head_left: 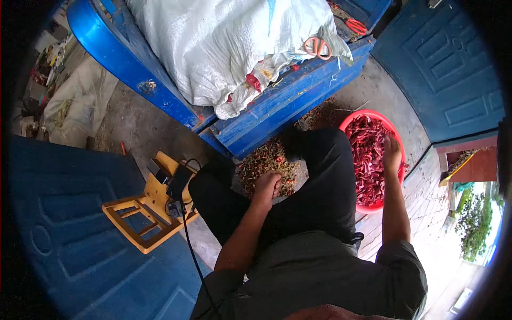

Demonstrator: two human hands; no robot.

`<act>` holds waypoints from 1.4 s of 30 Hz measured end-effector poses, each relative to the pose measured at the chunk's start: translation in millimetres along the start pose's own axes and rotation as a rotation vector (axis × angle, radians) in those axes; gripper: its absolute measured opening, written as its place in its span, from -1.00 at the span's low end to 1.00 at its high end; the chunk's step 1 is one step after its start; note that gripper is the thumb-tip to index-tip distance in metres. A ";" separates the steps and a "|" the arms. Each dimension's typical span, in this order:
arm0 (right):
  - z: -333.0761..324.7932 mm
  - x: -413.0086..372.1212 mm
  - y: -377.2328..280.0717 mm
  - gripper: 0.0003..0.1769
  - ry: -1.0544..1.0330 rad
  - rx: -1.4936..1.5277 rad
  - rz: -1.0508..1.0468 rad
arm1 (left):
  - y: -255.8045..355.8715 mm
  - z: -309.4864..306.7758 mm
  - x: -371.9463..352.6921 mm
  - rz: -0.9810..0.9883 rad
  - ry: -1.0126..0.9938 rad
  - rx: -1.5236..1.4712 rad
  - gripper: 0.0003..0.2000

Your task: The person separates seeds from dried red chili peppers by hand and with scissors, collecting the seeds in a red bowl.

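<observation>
My left hand [268, 186] is closed in a loose fist between my knees, above a heap of chilli stems and scraps [255, 166] on the floor. Whatever its fingers enclose, if anything, is hidden. On the other side, my right hand [393, 153] reaches over the right part of a red basin [401, 140] and seems to touch the dried red chillies [368, 154] that fill it. The back of this hand faces me, so its fingertips and anything in them are out of sight.
A blue wooden bench [298, 98] in front carries a big white woven sack [208, 45], pink-handled scissors [318, 48] and red-handled scissors [356, 26]. At left stands a small wooden chair [154, 213] with a black cable [193, 250]. Blue doors [448, 58] flank the space.
</observation>
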State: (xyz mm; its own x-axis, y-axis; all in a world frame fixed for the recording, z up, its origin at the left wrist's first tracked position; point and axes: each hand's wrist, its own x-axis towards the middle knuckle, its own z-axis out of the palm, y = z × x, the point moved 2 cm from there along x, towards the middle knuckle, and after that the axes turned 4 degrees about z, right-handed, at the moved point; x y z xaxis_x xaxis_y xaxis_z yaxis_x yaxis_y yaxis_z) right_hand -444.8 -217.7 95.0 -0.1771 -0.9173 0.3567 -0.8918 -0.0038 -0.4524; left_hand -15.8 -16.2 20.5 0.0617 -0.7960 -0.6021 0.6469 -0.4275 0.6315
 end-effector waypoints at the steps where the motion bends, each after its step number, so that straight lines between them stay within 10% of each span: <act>1: 5.4 6.6 -51.9 -0.68 -0.050 0.128 -0.052 | 0.1 2.1 -0.2 0.000 0.000 -0.004 -0.86; 7: 67.5 7.7 -307.7 -0.78 -0.348 0.656 -0.359 | 0.7 -7.1 -1.6 -0.004 0.006 -0.026 -0.84; 13: 132.8 17.6 -425.5 -0.55 -0.477 0.321 -0.428 | -1.0 -21.6 -13.0 0.050 0.082 -0.070 -0.89; 27: 124.5 -11.5 -366.6 -0.43 -0.556 0.300 -0.400 | 2.5 -8.3 -10.6 0.049 -0.021 -0.067 -0.87; 42: 128.6 -22.4 -378.6 -0.77 -0.467 0.483 -0.680 | -12.4 -24.1 -5.1 0.076 -0.012 -0.083 -0.87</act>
State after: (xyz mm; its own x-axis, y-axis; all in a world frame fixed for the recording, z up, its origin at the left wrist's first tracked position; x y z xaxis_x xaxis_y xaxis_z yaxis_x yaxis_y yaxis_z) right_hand -49.6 -247.0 153.1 0.5930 -0.7238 0.3529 -0.4559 -0.6630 -0.5938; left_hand -5.8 3.5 4.0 0.1043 -0.8300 -0.5479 0.7011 -0.3294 0.6324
